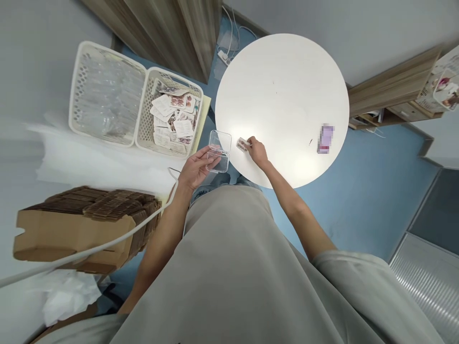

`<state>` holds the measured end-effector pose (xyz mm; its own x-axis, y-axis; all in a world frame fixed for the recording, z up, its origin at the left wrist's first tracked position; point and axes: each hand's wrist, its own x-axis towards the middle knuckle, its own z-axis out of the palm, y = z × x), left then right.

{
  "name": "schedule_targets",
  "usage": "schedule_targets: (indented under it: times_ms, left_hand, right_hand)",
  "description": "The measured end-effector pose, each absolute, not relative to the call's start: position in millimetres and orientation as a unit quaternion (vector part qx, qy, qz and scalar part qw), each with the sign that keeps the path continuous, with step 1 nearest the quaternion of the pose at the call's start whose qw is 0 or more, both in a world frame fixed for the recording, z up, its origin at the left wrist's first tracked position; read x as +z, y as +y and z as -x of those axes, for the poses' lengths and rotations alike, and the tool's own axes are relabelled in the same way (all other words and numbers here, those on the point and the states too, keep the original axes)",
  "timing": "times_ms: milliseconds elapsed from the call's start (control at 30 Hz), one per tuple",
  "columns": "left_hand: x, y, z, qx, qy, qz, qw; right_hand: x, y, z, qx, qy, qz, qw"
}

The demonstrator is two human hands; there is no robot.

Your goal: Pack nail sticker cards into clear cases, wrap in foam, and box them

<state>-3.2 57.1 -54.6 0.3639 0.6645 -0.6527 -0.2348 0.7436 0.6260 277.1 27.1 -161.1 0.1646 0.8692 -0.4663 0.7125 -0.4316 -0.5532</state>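
Your right hand (257, 151) has its fingers drawn narrow at the near right corner of a small printed card (241, 144), which sits over the near left edge of the round white worktop (283, 91); whether it is lifted or resting there, cannot tell. Your left hand (193, 169) holds a clear plastic case (221, 140), opened out in two leaves, thumb and fingers closed on its lower leaf. The case is just left of the card, apart from it, partly beyond the worktop edge. Obstruction: a white tube (107, 241) crosses the view in front of your left forearm, its bent end by the wrist. Surroundings: a pixelated purple item (325, 138) at the worktop's right side; to the left, a basket (74, 91) of clear plastic pieces touching a second basket (175, 72) of printed cards (175, 117); nearer you, folded brown cardboard (75, 234).
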Motion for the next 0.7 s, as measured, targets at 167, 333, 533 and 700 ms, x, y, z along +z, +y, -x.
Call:
schedule_targets:
  times_ms: [167, 333, 533, 700]
  left_hand:
    - [-56.9, 62.7, -22.2, 0.257, 0.464, -0.248, 0.81]
    - [-59.9, 63.9, -52.9, 0.22, 0.467, -0.256, 0.818]
    - [-60.5, 63.9, -79.8, 0.206, 0.45, -0.264, 0.828]
    - [-60.1, 63.7, -95.0, 0.2, 0.447, -0.267, 0.83]
  right_hand:
    - [-111.6, 6.8, -322.4, 0.339, -0.452, 0.783, 0.26]
    - [-66.9, -7.5, -351.8, 0.316, -0.405, 0.771, 0.375]
    - [-22.9, -17.8, -349.4, 0.411, -0.426, 0.69, 0.417]
    - [-13.8, -20.3, -338.2, 0.439, -0.456, 0.658, 0.408]
